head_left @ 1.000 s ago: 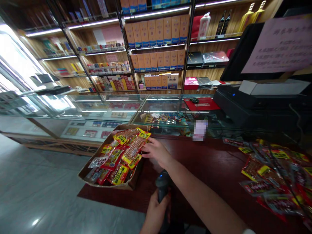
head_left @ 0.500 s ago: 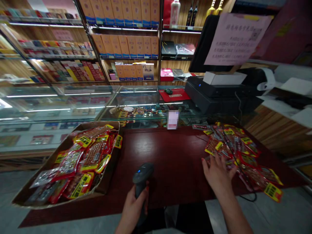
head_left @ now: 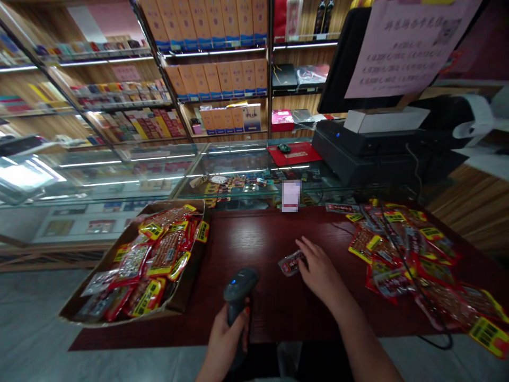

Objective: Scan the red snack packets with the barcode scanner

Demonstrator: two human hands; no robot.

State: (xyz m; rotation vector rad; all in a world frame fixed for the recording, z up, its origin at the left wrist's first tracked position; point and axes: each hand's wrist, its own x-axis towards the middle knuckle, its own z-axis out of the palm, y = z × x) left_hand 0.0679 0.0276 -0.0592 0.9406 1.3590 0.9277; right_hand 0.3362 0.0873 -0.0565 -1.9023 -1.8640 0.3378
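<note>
While the left hand [head_left: 225, 337] clasps a scanner [head_left: 240, 283], the right hand [head_left: 320, 271] covers one end of a small packet [head_left: 289, 265] on the table [head_left: 278, 313].
I cannot tell whether that grip pinches; the packet looks light, soft and slippery, best held by an edge.

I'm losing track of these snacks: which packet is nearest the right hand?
The dark packet partly hidden by the right hand, alone between the cardboard box and heaped packets.

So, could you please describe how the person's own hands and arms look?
The left hand and right hand wear no gloves. The visible forearms are bare, without sleeves or bracelets. Whether the fingers carry rings is too blurred to tell.
</note>
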